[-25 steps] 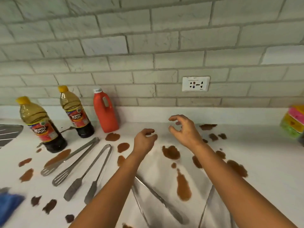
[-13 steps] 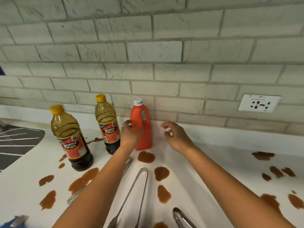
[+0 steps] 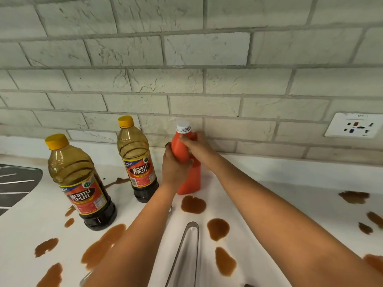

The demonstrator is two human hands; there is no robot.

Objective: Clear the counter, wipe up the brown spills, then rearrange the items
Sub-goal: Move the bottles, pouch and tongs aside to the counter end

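An orange bottle (image 3: 189, 181) with a white cap stands upright on the white counter (image 3: 279, 195) against the brick wall. My left hand (image 3: 174, 164) wraps its left side and my right hand (image 3: 196, 146) grips its upper right near the handle. Two dark sauce bottles with yellow caps stand to the left: one nearer me (image 3: 79, 183), one further back (image 3: 136, 160). Brown spills (image 3: 193, 204) dot the counter around them. Metal tongs (image 3: 186, 249) lie between my forearms.
A dark sink drainboard (image 3: 16, 183) sits at the far left edge. A wall socket (image 3: 355, 125) is on the bricks at the right. More brown spills (image 3: 354, 196) lie at the right. Another metal utensil (image 3: 86, 277) pokes out under my left forearm.
Both hands have moved forward and closed around the orange bottle; half a second ago they were just reaching it. The view has moved closer to the wall and leftward.
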